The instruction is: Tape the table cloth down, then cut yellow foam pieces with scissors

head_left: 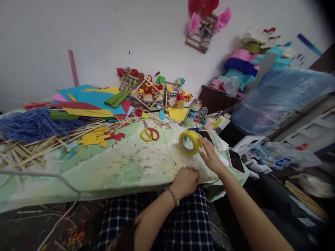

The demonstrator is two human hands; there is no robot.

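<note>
My left hand [186, 179], with a bracelet at the wrist, rests at the table's front edge with its fingers curled in; whether it holds anything is hidden. My right hand [209, 155] has its fingers extended and touches the right side of a yellow tape roll [182, 142], which stands on the table. Scissors [149, 134] with one yellow and one red handle lie left of the roll. A dark phone [206, 137] is partly hidden behind my right hand.
The table [125, 174] bears yellow paper cutouts [95, 136], blue shredded strands [39, 125], thin sticks [28, 153] and flowered lattice frames [148, 94]. A bottle [192, 112] stands behind the roll. A white phone [236, 160] lies at right; a grey cable [65, 181] crosses the left front.
</note>
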